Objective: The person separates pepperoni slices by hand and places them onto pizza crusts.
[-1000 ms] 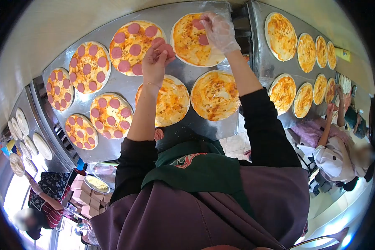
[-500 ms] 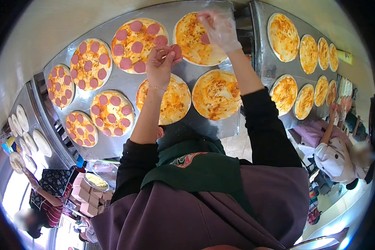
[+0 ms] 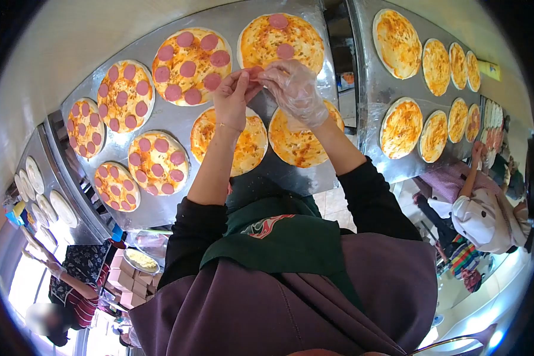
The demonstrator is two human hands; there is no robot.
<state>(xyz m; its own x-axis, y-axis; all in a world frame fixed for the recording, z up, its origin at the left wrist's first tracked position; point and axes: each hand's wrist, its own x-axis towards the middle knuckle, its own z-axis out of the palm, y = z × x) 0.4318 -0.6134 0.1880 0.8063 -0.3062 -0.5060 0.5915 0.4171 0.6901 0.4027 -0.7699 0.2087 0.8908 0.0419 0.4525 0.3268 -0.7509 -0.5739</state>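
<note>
Pink slices [image 3: 254, 72] sit pinched between your left hand [image 3: 231, 97] and gloved right hand [image 3: 293, 90]; five pizzas [image 3: 202, 64] look topped, another pizza [image 3: 302, 44] has two, two sauced pizzas [image 3: 243, 145] show none.

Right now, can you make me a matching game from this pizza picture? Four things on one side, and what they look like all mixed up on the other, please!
Things:
1. left hand
2. right hand
3. meat slices
4. apron

What they look like:
A. dark green
B. bare, with a thin bracelet at the wrist
C. pink and round
D. inside a see-through glove

Right pairs: 1-B, 2-D, 3-C, 4-A
</note>
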